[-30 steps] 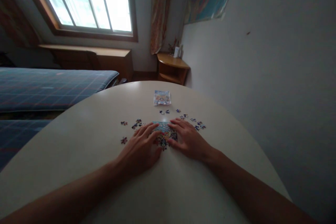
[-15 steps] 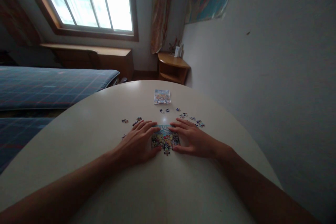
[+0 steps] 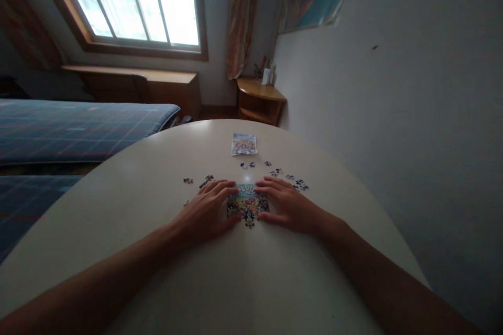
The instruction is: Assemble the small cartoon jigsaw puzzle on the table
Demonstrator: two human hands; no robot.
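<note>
A partly joined jigsaw puzzle (image 3: 248,203) lies flat on the white table, with one joined piece sticking out at its near edge. My left hand (image 3: 210,204) holds its left side, fingertips at the upper corner and thumb at the lower one. From the right, my right hand (image 3: 285,205) grips the opposite side in the same way. Both hands rest low on the tabletop and cover the puzzle's side edges. Several loose puzzle pieces (image 3: 301,185) lie just beyond my right hand. Other loose pieces (image 3: 188,181) are beyond my left hand, some partly hidden by it.
A small printed picture sheet (image 3: 244,144) lies toward the far edge of the round white table (image 3: 157,167). More puzzle pieces (image 3: 247,165) sit in front of it. A bed with a plaid mattress (image 3: 78,131) is at the left, and a wall (image 3: 393,115) runs along the right.
The puzzle has shifted slightly away from me between my two hands. Both hands keep their hold at its sides; the loose pieces stay in place.
</note>
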